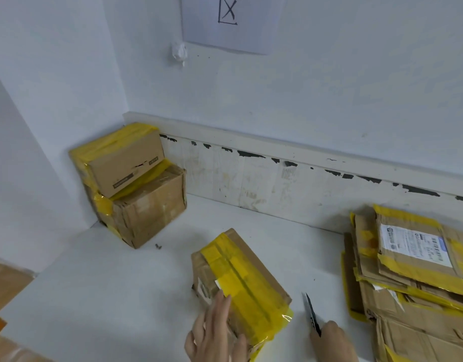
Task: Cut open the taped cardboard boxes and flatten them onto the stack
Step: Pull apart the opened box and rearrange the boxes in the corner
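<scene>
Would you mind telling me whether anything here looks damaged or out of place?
A small dark screw-like bit lies loose on the white surface by the two stacked boxes, whose lower box looks scuffed and split at its corner.

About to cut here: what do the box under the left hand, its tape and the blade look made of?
Box: brown cardboard, matte, scuffed edges. Tape: yellow plastic film, glossy, its loose end shining. Blade: dark and thin, probably metal; too blurred to confirm.

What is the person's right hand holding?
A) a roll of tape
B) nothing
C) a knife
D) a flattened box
C: the right hand grips a knife, its dark blade pointing up and away, beside the taped box that the left hand steadies.
</scene>
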### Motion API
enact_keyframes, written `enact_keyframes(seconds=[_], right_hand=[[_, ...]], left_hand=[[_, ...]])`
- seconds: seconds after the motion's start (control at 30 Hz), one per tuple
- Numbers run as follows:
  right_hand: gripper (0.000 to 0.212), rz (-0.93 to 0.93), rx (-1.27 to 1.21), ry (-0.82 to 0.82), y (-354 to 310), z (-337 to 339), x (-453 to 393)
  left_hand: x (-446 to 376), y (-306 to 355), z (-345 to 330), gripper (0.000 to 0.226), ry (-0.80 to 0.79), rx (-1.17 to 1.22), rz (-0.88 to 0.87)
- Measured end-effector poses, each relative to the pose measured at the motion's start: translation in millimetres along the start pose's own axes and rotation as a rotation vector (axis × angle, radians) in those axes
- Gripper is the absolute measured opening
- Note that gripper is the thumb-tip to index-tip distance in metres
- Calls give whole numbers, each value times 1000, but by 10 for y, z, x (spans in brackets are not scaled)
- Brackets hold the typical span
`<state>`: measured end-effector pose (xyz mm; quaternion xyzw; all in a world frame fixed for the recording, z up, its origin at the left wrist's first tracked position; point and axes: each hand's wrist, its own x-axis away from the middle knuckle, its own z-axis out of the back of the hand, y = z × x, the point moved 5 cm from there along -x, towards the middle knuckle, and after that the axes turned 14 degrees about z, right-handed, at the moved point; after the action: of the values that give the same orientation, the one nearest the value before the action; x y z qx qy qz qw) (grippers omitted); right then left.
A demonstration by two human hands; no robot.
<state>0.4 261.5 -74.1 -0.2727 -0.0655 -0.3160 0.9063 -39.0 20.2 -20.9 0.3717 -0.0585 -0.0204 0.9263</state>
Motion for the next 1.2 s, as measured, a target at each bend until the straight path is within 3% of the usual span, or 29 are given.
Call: enact_keyframes(seconds=[0.07, 0.17, 0.23, 0.33, 0.43, 0.6, 0.73, 0.93, 1.2], right_hand=[[16, -23, 77, -96, 45, -86, 17], [32, -34, 50, -155, 53, -74, 13], [37, -35, -98, -149, 40, -84, 5], [26, -23, -572, -14, -56, 22, 1], [17, 135, -670, -3, -320, 276, 47], [21, 448, -368, -30, -900, 643, 150], [53, 628, -44, -106, -1456, 628, 206], [49, 838, 326, -136, -2091, 334, 259], [49, 863, 529, -150, -2263, 206, 244]], left_hand=[[-118, -46, 198, 64, 113, 190, 69], [-383, -74, 419, 47, 193, 288, 80], [-587, -62, 512, 55, 222, 239, 79], [-890, -47, 535, 42, 184, 133, 131], [-1136, -106, 486, 41, 117, 116, 158], [-1213, -171, 338, 13, -26, 510, 261], [-1185, -174, 296, 9, -14, 653, 323], [-1240, -197, 293, 5, -15, 600, 400], [-1242, -223, 233, 14, 45, 548, 385]])
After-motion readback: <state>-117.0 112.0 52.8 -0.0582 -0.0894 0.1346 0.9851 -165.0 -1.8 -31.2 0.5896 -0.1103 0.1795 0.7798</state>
